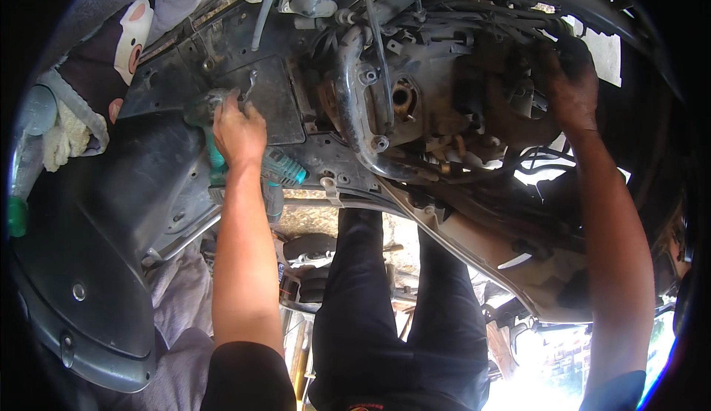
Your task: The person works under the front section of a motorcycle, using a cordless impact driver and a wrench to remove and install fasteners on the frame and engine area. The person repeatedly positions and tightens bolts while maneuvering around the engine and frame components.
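Note:
My left hand (238, 133) is over the dark plastic floor panel, with its fingers bent down and pressed together. Beside the fingertips shows a small metal piece (253, 78), perhaps the end of a spanner. What the fingers hold, if anything, is hidden. A teal and black power tool (285, 168) lies under the left wrist, and another teal handle (215, 148) shows just left of the hand. At the right, my right hand (574, 89) reaches in among the dark parts at the side of the engine (415, 100). Shadow hides its fingers there.
A curved metal pipe (352, 100) crosses the engine front, with hoses (378, 48) hanging above. A black seat-shaped cover (81, 263) lies at the left, near a grey cloth (178, 359). Cables and a pale body panel edge (474, 263) run below the engine.

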Available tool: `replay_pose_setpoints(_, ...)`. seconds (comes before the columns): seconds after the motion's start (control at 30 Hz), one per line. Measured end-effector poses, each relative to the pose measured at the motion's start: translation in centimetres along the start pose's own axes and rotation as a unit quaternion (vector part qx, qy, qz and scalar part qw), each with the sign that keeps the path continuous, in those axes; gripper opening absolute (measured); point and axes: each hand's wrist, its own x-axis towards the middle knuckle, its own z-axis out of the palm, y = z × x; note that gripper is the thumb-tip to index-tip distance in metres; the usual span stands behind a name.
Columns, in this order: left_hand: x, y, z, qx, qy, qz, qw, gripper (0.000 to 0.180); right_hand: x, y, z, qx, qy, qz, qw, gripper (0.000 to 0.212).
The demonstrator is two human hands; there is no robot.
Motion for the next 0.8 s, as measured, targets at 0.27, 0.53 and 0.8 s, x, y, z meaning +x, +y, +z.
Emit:
replay_pose_setpoints(0.27,1.3,0.5,1.2,0.104,-0.086,-0.035,0.990,0.024,-0.1,0.6,-0.9,-0.006,-0.027,0.108,0.994,0.036)
replay_pose_setpoints(0.53,2.6,5.9,0.9,-0.204,-0.152,0.155,0.955,0.031,0.8,1.6,-1.0,-0.032,-0.077,0.025,0.996,0.036)
replay_pose_setpoints(0.8,5.5,9.1,1.3,-0.230,-0.362,0.088,0.899,0.035,-0.4,-2.5,1.3,0.124,0.025,0.045,0.991,0.030)
